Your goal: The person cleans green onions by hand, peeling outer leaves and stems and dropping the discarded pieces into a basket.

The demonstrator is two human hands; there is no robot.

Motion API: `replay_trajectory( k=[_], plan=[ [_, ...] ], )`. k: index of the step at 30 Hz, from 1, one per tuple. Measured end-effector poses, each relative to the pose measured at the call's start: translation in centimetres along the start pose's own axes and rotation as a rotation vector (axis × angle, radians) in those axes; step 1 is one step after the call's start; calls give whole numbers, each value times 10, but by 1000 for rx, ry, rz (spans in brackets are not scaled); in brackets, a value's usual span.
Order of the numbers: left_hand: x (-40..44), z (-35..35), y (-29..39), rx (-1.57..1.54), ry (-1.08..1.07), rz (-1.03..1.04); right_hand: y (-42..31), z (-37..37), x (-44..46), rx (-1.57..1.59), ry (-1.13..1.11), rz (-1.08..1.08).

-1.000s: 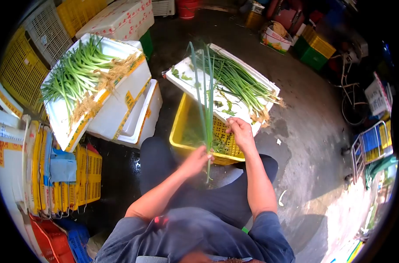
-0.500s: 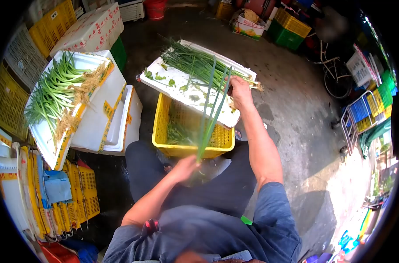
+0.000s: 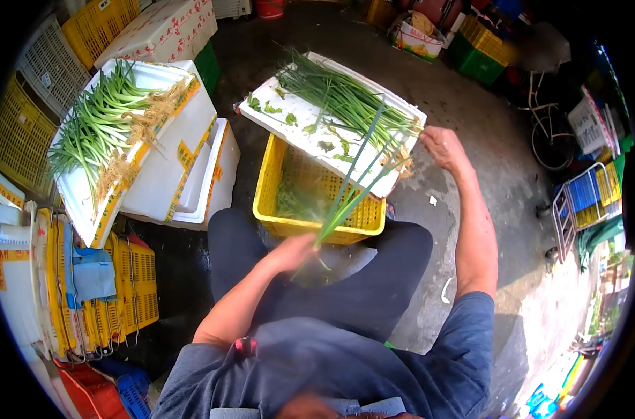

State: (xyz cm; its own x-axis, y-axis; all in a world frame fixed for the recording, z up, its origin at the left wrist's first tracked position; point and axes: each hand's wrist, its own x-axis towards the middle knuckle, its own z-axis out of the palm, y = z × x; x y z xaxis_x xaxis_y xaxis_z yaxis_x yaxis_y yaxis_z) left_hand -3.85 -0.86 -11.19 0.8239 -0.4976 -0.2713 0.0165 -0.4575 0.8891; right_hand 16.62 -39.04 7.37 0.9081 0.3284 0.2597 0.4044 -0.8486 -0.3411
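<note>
At left, observed heaped spring onions: green leaves pointing toward the left edge of a foam tray, pale stems, dry tan roots along its right edge. Next, noted left hand with fingers gripping a few held stalks near their lower ends. Found these long, bright green and fanning apart, reaching over the near rim of a yellow basket. Further right, recorded a second bundle, darker and straighter, with white ends and tan roots toward the right corner of a foam board. Last, located right hand just beside that corner, with fingers curled closed; unable to tell of any item between them.

Containers, again from left: noted stacked yellow crates with a blue cloth over them; the foam tray, tilted on white foam boxes, carrying heaped spring onions; the yellow basket, holding loose green scraps; the foam board, overlapping the basket's far side, bearing the second bundle along its far edge and torn leaves toward its left corner and near edge; beyond, at upper right, a green crate
</note>
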Motion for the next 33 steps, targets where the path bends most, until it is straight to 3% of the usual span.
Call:
replay_trajectory(
  k=[2, 4, 7, 9, 10, 11, 13, 17, 21, 26, 29, 33],
  plan=[
    [-4, 0, -24, 48, -33, 33, 13, -25, 0, 50, 84, 83],
    [-8, -7, -23, -204, 1, -69, 10, -49, -2, 16, 74, 253],
    [-1, -25, 5, -607, 122, -149, -17, -24, -21, 184, 76, 226],
    [11, -41, 26, -658, 205, -86, -48, 23, -42, 320, -114, 233],
    [16, -50, 40, -727, 248, -91, -51, 58, -52, 268, -182, 73],
    [23, -62, 51, -747, 269, -78, -78, 74, -60, 201, -478, 214],
    [39, -91, 68, -770, 334, -60, -94, 112, -72, 94, -648, 105],
    [86, -145, 80, -823, 515, -60, -47, 123, -32, 277, -175, 190],
    [156, -188, 80, -929, 595, -30, 54, 118, 34, -35, 191, 250],
    [234, -209, 41, -1014, 615, -112, 171, 133, 84, -550, 76, 381],
    [260, -209, 12, -1042, 600, -199, 217, 156, 96, -541, -104, 501],
    [277, -213, -22, -1049, 594, -295, 197, 152, 101, -584, -165, 486]
  ],
)
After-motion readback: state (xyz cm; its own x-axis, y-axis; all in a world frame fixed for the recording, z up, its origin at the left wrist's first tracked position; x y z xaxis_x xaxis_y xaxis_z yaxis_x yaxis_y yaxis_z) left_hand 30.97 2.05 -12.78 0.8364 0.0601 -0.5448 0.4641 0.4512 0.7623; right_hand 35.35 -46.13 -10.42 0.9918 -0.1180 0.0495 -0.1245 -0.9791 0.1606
